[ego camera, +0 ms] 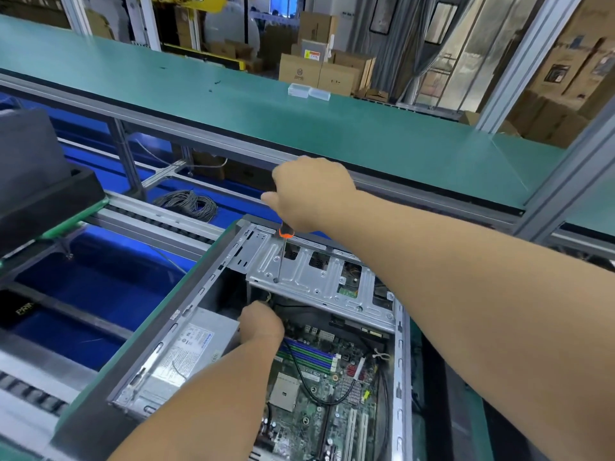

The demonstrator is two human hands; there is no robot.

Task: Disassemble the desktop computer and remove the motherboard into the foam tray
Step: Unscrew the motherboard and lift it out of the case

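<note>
1. Forearms fill the near field; below them the motherboard (319, 387) is seen seated flat in the floor of the open desktop case (186, 314), so removal is judged not yet done

2. Side panel is already off: the interior is exposed from above. No loose panel is made out in view

3. Right hand (309, 194) is closed around the grip of an orange-collared screwdriver (283, 251); the shaft is held upright, its tip set on a screw point at the left part of the silver drive cage (316, 277). Cage release is judged to be the step in hand

4. Left hand (261, 322) is reached in under the cage edge, beside the power supply (186, 347); its fingers are hidden, so whether anything is gripped cannot be told

5. Still in place, as seen: drive cage, power supply, a black cable (299, 371) lying across the board, coloured memory slots (309, 356). The CPU socket (283, 390) appears bare, with no cooler over it

6. Black foam tray (43, 191) is judged to be the block at far left on the conveyor surface (159, 221), well apart from the case; nothing is seen laid in it

7. Left to do, by estimate: cage out, cables unplugged, board screws removed, board lifted and carried over
</note>
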